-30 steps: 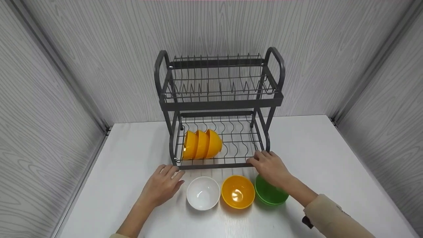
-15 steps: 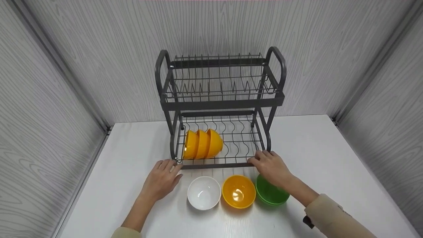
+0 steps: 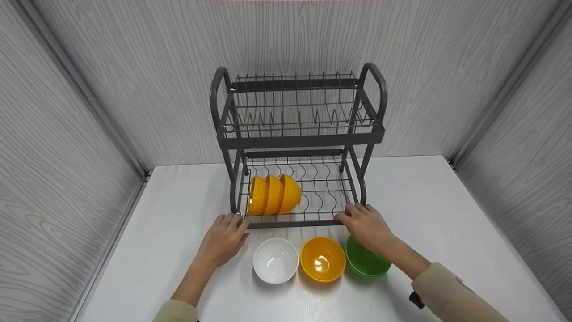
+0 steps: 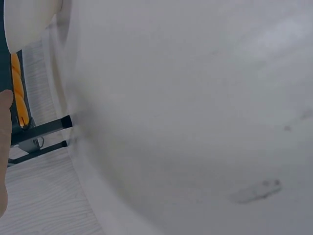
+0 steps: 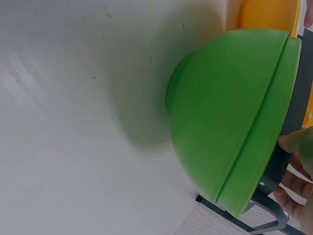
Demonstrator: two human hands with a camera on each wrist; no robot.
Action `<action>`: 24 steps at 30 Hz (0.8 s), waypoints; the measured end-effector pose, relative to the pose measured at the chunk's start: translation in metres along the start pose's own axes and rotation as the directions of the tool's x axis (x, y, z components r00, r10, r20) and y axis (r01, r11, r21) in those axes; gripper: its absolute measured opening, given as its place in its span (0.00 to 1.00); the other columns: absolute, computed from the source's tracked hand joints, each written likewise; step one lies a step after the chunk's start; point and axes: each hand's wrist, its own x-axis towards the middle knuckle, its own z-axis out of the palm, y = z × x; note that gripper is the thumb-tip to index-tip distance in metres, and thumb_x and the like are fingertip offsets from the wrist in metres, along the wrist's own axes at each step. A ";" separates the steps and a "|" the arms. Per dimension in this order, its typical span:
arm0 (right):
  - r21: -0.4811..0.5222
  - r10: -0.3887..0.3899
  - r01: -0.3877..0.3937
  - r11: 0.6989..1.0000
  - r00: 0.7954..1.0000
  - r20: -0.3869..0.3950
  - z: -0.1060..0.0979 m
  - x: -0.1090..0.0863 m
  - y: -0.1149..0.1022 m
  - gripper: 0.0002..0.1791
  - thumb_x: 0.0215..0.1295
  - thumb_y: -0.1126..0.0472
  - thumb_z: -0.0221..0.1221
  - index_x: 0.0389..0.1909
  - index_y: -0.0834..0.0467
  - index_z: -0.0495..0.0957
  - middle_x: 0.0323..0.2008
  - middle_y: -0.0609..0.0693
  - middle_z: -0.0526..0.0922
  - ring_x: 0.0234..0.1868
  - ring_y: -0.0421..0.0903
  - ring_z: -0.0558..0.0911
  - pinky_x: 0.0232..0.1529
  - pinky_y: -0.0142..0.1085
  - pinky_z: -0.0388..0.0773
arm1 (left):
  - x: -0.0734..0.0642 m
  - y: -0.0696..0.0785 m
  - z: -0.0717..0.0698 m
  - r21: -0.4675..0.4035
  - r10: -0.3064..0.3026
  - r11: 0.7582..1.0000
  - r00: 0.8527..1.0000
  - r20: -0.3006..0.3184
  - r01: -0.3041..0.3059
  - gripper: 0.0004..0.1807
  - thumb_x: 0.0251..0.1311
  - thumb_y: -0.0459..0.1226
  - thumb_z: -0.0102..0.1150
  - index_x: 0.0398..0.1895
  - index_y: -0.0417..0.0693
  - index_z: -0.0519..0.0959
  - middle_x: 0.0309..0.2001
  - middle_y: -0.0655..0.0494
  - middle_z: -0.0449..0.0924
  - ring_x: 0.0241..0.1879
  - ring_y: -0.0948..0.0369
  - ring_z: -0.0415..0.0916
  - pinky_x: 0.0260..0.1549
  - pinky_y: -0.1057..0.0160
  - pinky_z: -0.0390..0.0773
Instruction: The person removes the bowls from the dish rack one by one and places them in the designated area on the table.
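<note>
A dark two-tier dish rack [image 3: 299, 142] stands before me in the head view. My left hand [image 3: 223, 239] holds its lower front left corner, the fingers over the bar. At the opposite front corner my right hand [image 3: 366, 228] grips the same bar; the right wrist view shows the thumb [image 5: 292, 141] on one side and fingers on the other. Three orange-yellow bowls [image 3: 291, 194] stand on edge, nested, at the left of the lower tier. Below my right hand sit two stacked green bowls [image 3: 368, 264], partly hidden by it.
In front of the rack a white bowl [image 3: 275, 261] and an orange-yellow bowl [image 3: 322, 259] stand upright in a row with the green ones. The white table [image 3: 429, 201] is bounded by wood-grain panels [image 3: 295, 36] at the back and both sides.
My left hand has moved slightly up and right onto the rack's front left corner. My right hand has stayed at the front right corner. The bowls look unmoved.
</note>
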 end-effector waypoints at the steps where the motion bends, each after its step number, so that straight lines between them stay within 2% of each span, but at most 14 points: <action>1: 0.002 -0.001 0.001 1.000 1.000 0.000 0.000 0.000 0.000 0.15 0.63 0.67 0.70 0.48 0.48 0.86 0.42 0.52 0.86 0.40 0.52 0.85 0.39 0.44 0.87 | 0.000 0.000 0.001 0.005 0.003 1.000 1.000 -0.002 -0.003 0.22 0.58 0.46 0.77 0.50 0.50 0.79 0.43 0.51 0.79 0.45 0.54 0.79 0.50 0.57 0.85; 12: 0.022 0.004 -0.004 1.000 1.000 0.003 0.001 0.001 0.001 0.15 0.65 0.67 0.69 0.48 0.48 0.86 0.42 0.53 0.87 0.40 0.52 0.85 0.41 0.46 0.88 | 0.004 0.001 0.007 0.055 0.015 0.998 1.000 -0.017 -0.014 0.17 0.60 0.41 0.75 0.47 0.48 0.77 0.42 0.50 0.78 0.45 0.54 0.79 0.52 0.57 0.84; 24: 0.007 -0.006 0.006 1.000 1.000 -0.013 0.002 -0.001 0.001 0.14 0.64 0.67 0.69 0.48 0.48 0.85 0.41 0.52 0.86 0.39 0.51 0.84 0.40 0.45 0.87 | 0.005 0.004 0.006 0.039 0.013 0.999 1.000 -0.021 -0.012 0.18 0.57 0.28 0.75 0.44 0.48 0.77 0.40 0.48 0.76 0.45 0.52 0.78 0.50 0.57 0.85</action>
